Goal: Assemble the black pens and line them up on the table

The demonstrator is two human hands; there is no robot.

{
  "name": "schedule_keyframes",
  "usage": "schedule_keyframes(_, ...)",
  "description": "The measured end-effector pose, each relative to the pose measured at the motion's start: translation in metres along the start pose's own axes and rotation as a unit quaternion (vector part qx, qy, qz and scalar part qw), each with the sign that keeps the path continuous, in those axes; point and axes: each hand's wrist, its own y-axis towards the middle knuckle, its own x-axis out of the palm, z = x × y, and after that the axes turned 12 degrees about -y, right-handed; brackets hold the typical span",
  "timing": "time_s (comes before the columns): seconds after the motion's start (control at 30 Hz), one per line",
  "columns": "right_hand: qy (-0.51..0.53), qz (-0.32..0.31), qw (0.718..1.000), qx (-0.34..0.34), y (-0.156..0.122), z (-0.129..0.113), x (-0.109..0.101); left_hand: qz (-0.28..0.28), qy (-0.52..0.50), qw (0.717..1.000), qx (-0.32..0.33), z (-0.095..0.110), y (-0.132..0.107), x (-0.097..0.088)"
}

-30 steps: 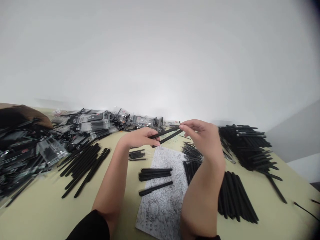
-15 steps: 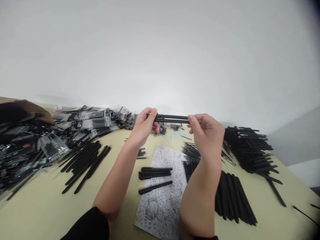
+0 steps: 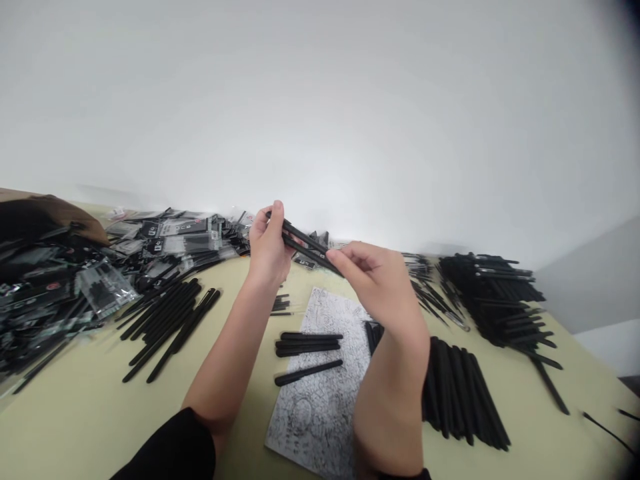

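Note:
Both my hands are raised above the table and share a pair of black pens (image 3: 306,245) held side by side, sloping down to the right. My left hand (image 3: 267,248) is closed round their upper left end. My right hand (image 3: 376,283) pinches their lower right end with thumb and fingers. Below the hands lies a patterned black-and-white sheet (image 3: 320,393) with three black pens in a row (image 3: 307,343) and one more pen (image 3: 309,373) on it.
The pale yellow table (image 3: 80,420) carries a loose row of black pens (image 3: 167,330) on the left and a heap of bagged pens (image 3: 75,280) behind it. Black pen stacks lie to the right (image 3: 463,393) and far right (image 3: 495,293). A white wall stands behind.
The pens went from a level hold in front of me to a slope; my left hand rose and my right hand dropped and moved left.

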Motion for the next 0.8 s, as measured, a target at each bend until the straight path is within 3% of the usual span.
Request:
schedule_keyframes(0.23, -0.005, 0.018, 0.999, 0.027, 0.001, 0.007, -0.004, -0.149, 0.107, 0.983, -0.001, 0.022, 0.004, -0.015)
schedule_keyframes(0.4, -0.019, 0.075, 0.995, 0.065, -0.001, 0.025, -0.015, -0.269, 0.295, 0.917, -0.009, 0.041, -0.001, -0.022)
schedule_keyframes(0.63, -0.011, 0.093, 0.992, 0.088, -0.004, 0.040, -0.026, -0.334, 0.435, 0.834, 0.063, 0.047, -0.012, -0.017)
schedule_keyframes(0.8, 0.023, 0.091, 0.992, 0.085, -0.005, 0.039, -0.028, -0.356, 0.493, 0.791, 0.066, 0.051, -0.013, -0.016)
